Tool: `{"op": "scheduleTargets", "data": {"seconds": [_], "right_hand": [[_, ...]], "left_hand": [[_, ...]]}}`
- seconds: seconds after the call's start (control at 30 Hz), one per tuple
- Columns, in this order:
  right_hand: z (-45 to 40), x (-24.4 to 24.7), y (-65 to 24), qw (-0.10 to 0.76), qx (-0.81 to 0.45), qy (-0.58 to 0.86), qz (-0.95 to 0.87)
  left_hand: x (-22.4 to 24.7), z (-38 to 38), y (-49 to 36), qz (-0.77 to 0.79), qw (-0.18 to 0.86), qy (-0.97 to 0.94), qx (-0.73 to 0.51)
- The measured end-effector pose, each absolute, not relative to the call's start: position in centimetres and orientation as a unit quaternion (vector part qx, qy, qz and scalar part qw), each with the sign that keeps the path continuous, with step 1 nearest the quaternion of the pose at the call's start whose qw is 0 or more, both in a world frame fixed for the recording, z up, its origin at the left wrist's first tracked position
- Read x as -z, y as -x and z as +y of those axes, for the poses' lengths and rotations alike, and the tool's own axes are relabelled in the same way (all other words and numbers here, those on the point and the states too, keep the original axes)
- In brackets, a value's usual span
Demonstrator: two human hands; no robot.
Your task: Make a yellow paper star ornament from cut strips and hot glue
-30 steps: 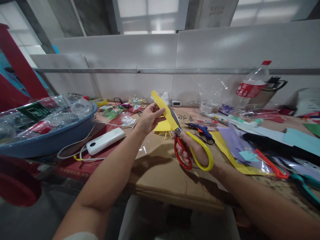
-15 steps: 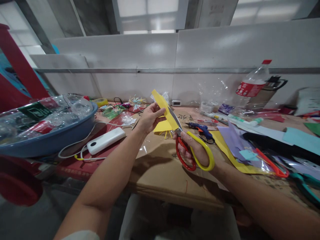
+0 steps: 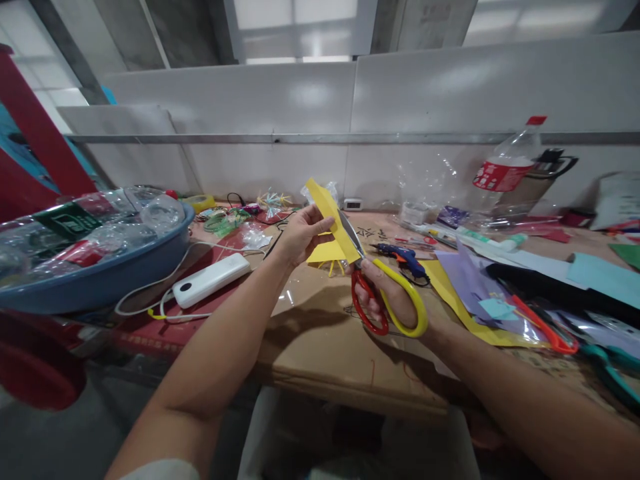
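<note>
Pinched in the fingers of my left hand [image 3: 306, 233] is a strip of yellow paper [image 3: 331, 215], held up on a slant above the table. My right hand [image 3: 389, 293] grips a pair of scissors [image 3: 419, 313] with one red and one yellow handle, the fingers through the loops. The blades lie along the right edge of the paper, partly behind it. Under the strip shows another yellow piece [image 3: 324, 252], and below that a small bundle of thin yellow strips [image 3: 333, 268] stands on the table.
A blue basin [image 3: 125, 273] of plastic bottles is at left, beside a white power bank [image 3: 212, 280] with a cable. A glue gun [image 3: 403, 259], coloured sheets [image 3: 457, 293] and an orange cutter [image 3: 545, 327] lie at right. A large bottle [image 3: 505, 170] stands behind.
The scissors' handles have drawn slightly closer together, and the blades sit further along the paper's edge. My left hand has barely moved, still holding the strip.
</note>
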State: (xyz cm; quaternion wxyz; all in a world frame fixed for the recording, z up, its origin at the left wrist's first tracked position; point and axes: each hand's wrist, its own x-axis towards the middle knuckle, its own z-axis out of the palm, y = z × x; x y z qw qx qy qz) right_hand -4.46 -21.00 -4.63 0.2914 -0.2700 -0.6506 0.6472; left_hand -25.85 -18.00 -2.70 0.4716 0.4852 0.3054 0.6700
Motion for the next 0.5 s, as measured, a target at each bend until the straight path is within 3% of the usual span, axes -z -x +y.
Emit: {"op": "scheduleTargets", "data": {"seconds": [0.5], "right_hand": [[-21.7, 3.8, 4.3, 0.294, -0.583, 0.290, -0.700]], "left_hand": [[2.7, -17.7, 26.5, 0.296, 0.435, -0.474, -0.706]]}}
